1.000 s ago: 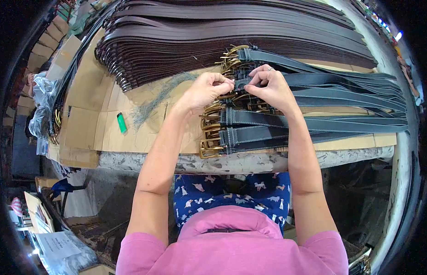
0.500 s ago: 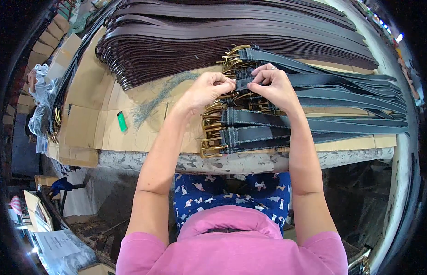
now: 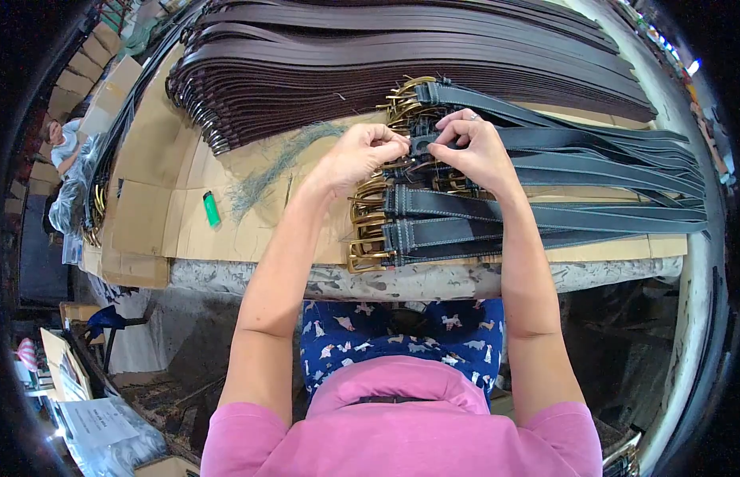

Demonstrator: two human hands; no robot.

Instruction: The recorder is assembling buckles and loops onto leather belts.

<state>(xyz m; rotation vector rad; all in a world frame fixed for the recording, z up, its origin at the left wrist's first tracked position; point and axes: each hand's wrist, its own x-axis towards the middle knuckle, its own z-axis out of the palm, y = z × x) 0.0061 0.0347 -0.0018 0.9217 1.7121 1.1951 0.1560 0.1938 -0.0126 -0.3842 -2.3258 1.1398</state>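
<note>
A dark blue-black belt end (image 3: 422,146) lies between my hands, among several stitched belts (image 3: 457,208) with brass-coloured buckles (image 3: 368,221). My left hand (image 3: 360,157) is closed in a pinch at the left side of this belt end, and what its fingertips hold is too small to make out. From the other side my right hand (image 3: 475,151) grips the same belt end between thumb and fingers; a ring shows on one finger. Loose grey-blue threads (image 3: 263,171) lie in a bundle to the left of my left hand.
A long stack of dark brown belts (image 3: 386,48) fills the back of the table. A green lighter (image 3: 211,209) rests on the cardboard sheet (image 3: 167,226). More belts hang at the left edge (image 3: 120,151). Far left, another person (image 3: 65,147) is beside plastic bags.
Both my hands stay at the same belt end, with only slight finger movement. At the far left, the other person has come further into view.
</note>
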